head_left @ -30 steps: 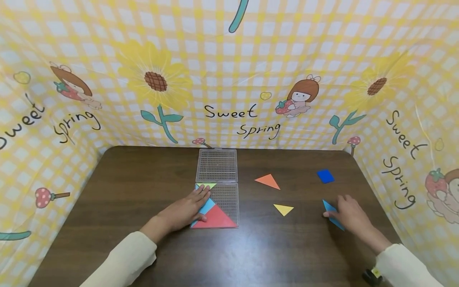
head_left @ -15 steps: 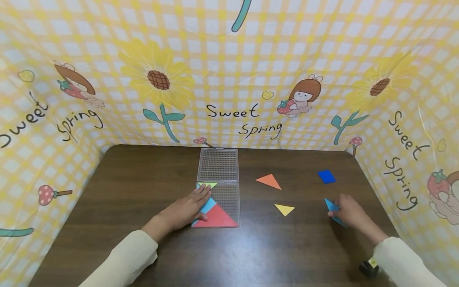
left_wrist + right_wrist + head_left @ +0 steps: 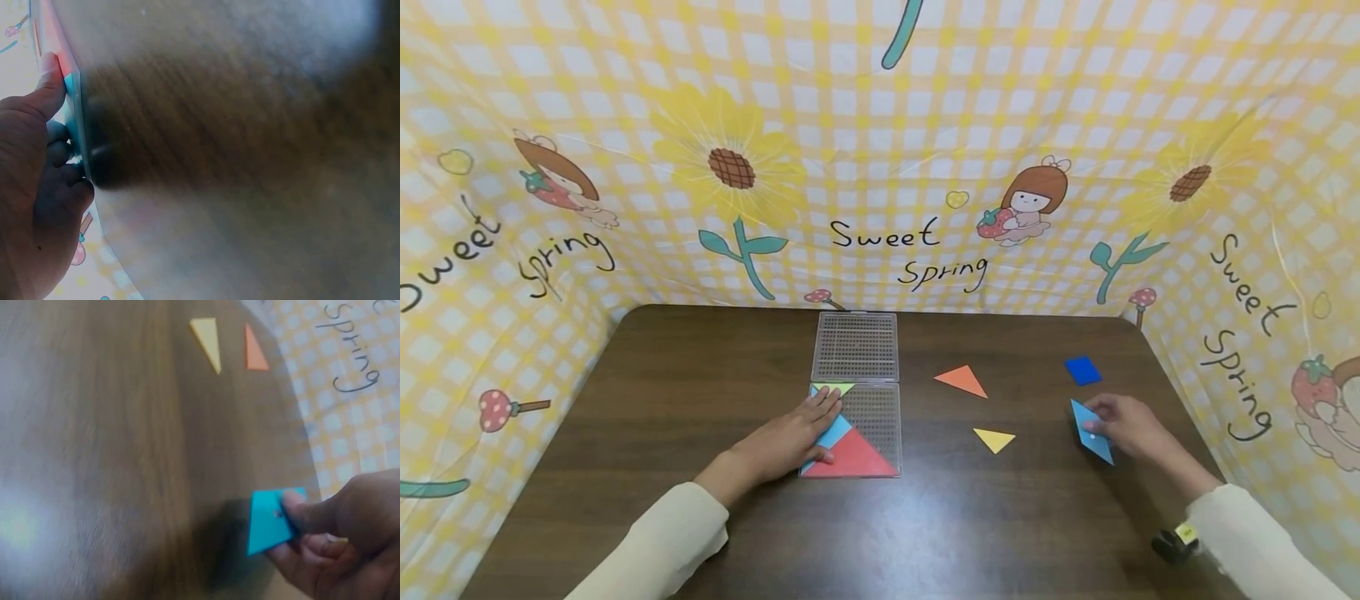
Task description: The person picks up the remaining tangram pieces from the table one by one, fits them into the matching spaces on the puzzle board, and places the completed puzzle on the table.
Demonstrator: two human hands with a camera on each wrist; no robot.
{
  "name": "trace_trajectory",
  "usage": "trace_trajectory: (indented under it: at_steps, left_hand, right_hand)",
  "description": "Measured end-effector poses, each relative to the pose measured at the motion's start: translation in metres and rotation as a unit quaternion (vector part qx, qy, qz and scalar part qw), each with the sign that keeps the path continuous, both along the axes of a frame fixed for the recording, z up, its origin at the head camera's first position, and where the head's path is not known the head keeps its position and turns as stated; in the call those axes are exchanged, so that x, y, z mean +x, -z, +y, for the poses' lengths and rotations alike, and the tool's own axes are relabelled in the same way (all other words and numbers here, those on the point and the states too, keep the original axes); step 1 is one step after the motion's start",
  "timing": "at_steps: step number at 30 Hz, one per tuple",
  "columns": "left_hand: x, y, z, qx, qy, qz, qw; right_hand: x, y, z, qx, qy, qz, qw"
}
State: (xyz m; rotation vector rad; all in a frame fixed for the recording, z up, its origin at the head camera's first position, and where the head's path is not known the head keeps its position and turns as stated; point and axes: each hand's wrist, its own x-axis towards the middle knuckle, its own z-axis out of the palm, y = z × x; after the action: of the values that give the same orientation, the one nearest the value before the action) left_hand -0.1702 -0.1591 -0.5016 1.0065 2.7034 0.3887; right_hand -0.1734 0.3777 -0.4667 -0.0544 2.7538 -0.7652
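Right hand (image 3: 1126, 427) pinching a light blue piece (image 3: 1091, 431) just off the worktop (image 3: 685, 375) at right, left hand (image 3: 790, 437) lying flat, fingers straight, across the clear tray (image 3: 880, 408).

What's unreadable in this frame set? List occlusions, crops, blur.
- Light blue piece in the clear tray: head view, left hand covers much of it; full shape unclear.
- Left wrist view: table blurred; tray seen only edge-on.
- Blue parallelogram: right hand hides its right edge; lifted or flat, cannot tell. Right wrist view shows the thumb on it, far end hidden.
- Black item by the right sleeve: too small to identify.
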Motion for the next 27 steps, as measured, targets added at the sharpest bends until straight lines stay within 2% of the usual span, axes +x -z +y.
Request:
trace_trajectory:
  at_steps: [3, 11, 15, 18, 21, 27]
  left_hand:
    - [0.0, -0.001, -0.001, 0.002, -0.001, -0.005, 1.0]
    - [0.001, -0.001, -0.001, 0.0, -0.003, -0.003, 1.0]
    - [0.001, -0.001, 0.0, 0.001, -0.003, -0.005, 1.0]
    - [0.001, -0.002, 0.001, 0.004, -0.003, -0.007, 1.0]
    - [0.001, -0.002, 0.001, 0.004, -0.003, -0.007, 1.0]
    - [0.0, 0.0, 0.0, -0.006, -0.007, -0.005, 0.9999]
  right_hand:
    - [-0.004, -0.007, -0.007, -0.044, -0.005, 0.016, 0.999]
    - [-0.017, -0.032, -0.03, -0.14, 0.04, 0.02, 0.989]
    - [-0.022, -0.036, -0.041, -0.199, 0.049, 0.012, 0.979]
    - [-0.026, -0.036, -0.049, -0.252, 0.054, 0.001, 0.966]
    - [-0.029, -0.038, -0.057, -0.269, 0.055, -0.007, 0.961]
    - [-0.038, -0.043, -0.074, -0.259, 0.047, 0.005, 0.965]
